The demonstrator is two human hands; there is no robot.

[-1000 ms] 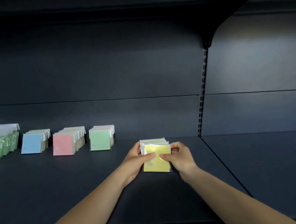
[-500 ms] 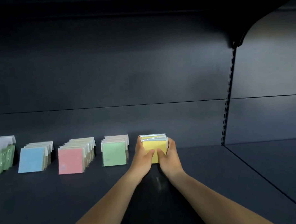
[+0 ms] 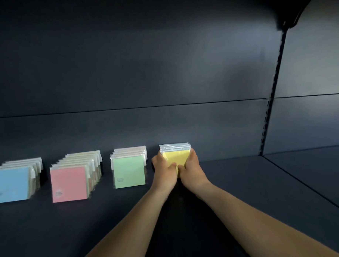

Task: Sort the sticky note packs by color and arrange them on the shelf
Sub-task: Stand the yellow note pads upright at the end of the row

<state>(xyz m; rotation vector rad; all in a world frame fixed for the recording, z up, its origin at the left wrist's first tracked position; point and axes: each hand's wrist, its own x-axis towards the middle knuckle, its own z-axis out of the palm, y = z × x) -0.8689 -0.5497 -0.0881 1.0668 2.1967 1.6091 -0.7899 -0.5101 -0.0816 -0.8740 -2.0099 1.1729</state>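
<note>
A stack of yellow sticky note packs stands upright near the back of the dark shelf. My left hand grips its left side and my right hand grips its right side, thumbs meeting on the front pack. To the left stand three rows of packs: green, pink and blue. The lower part of the yellow stack is hidden behind my hands.
The shelf's back panel rises right behind the rows. A slotted upright divides this bay from the one to the right. Bare shelf surface lies to the right of the yellow stack and in front of the rows.
Both hands have carried the yellow stack away from me towards the back of the shelf, level with the green row. The camera has come closer; the far-left green packs are out of view.
</note>
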